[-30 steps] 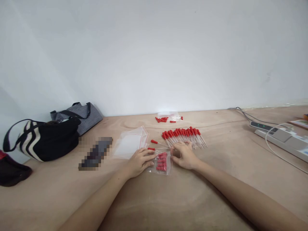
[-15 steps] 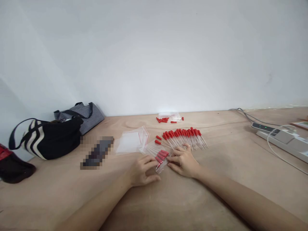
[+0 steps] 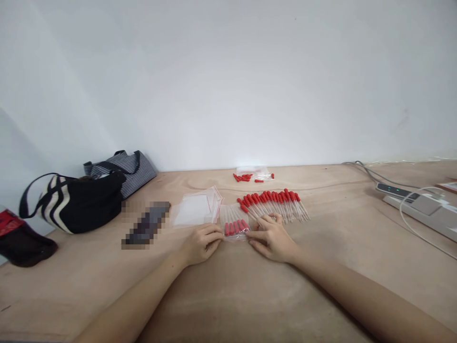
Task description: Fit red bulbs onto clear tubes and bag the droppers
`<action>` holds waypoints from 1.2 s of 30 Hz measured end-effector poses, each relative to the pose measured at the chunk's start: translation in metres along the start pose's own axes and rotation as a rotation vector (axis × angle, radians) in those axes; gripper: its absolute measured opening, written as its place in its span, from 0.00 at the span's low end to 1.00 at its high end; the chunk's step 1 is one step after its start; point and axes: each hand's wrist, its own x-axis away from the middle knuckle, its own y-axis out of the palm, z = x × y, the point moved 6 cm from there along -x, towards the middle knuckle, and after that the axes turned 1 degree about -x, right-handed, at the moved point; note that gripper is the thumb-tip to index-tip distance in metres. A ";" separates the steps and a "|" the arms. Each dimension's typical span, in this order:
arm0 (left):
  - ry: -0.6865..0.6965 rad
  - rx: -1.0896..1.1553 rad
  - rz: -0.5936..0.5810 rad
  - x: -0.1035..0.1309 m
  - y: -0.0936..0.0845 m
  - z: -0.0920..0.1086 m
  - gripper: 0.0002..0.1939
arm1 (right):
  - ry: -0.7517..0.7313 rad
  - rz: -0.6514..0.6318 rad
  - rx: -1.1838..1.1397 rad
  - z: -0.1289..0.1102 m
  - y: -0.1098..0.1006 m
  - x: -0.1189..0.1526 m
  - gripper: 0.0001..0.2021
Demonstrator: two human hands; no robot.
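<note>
At six o'clock, left hand (image 3: 202,244) (fingers curled, grip unclear) and right hand (image 3: 274,239) (fingers parted) touch, apparently to steady, a flat clear plastic bag (image 3: 235,237) of red-headed sticks (image 3: 236,227).

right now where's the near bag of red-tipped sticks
In the head view, the bag lies near centre, between left hand and right hand, right of the plastic bags.

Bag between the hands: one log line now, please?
bag: on table, red-tipped sticks inside | left hand: at left edge | right hand: at right edge
</note>
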 end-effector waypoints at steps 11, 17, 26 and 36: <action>-0.038 -0.105 0.008 -0.004 0.016 0.002 0.12 | 0.047 -0.053 -0.063 0.006 0.004 -0.003 0.09; -0.175 0.013 0.047 -0.005 0.012 -0.006 0.11 | -0.065 0.126 0.013 0.007 0.007 -0.010 0.06; -0.070 -0.107 0.108 -0.013 0.013 0.005 0.06 | -0.227 0.189 0.140 -0.009 0.009 -0.021 0.11; 0.093 -0.366 0.127 -0.028 0.026 0.023 0.11 | -0.220 0.175 0.107 -0.014 0.010 -0.021 0.10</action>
